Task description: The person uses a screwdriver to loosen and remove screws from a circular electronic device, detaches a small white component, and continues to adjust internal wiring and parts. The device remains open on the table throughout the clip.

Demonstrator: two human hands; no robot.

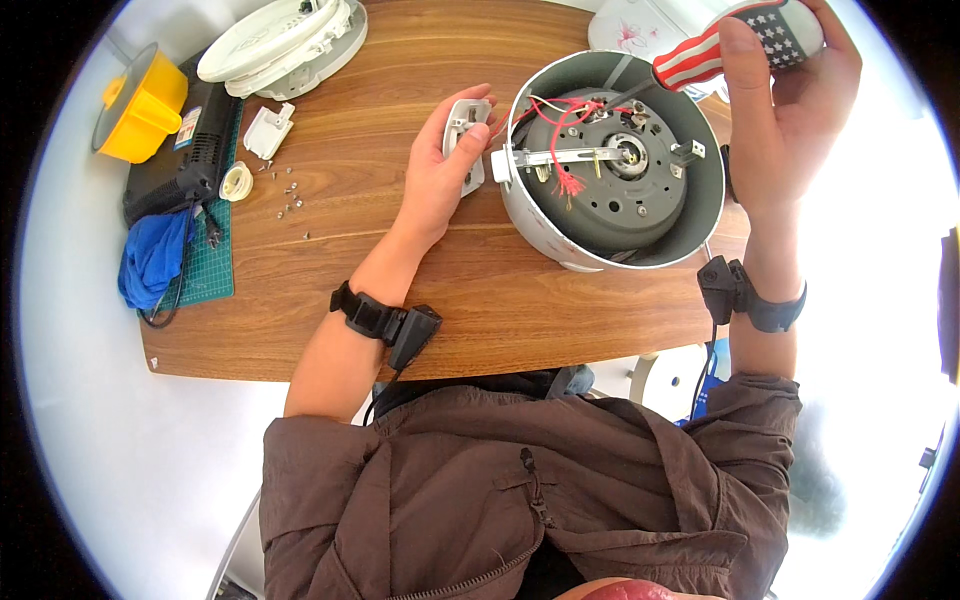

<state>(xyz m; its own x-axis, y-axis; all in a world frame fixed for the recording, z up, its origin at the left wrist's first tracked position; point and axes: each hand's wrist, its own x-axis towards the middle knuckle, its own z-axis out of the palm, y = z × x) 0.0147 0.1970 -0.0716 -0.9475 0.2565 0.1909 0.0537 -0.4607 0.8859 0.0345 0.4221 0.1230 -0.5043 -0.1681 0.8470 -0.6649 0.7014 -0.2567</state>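
My right hand (pixel 790 120) is closed round the handle of a screwdriver (pixel 690 62) with red-and-white stripes and white stars on dark. The screwdriver's shaft slants down to the left into an open round housing, which looks like an upturned rice cooker (pixel 540 225). The tip is by a cluster of red wires (pixel 570 115) on the dark grey round plate (pixel 640 215) inside; whether it touches a screw cannot be made out. At the housing's left side, my left hand (pixel 435 170) grips a pale grey plastic panel (pixel 476 178), thumb over its face. A metal lever (pixel 580 156) crosses the plate.
Several loose screws (pixel 290 187) lie on the wooden table (pixel 370 290) at left, near a small white plastic part (pixel 268 130) and a cream coil (pixel 236 182). White round covers (pixel 290 50), a yellow container (pixel 145 105), a black case (pixel 165 165) and blue cloth (pixel 155 260) stand beyond.
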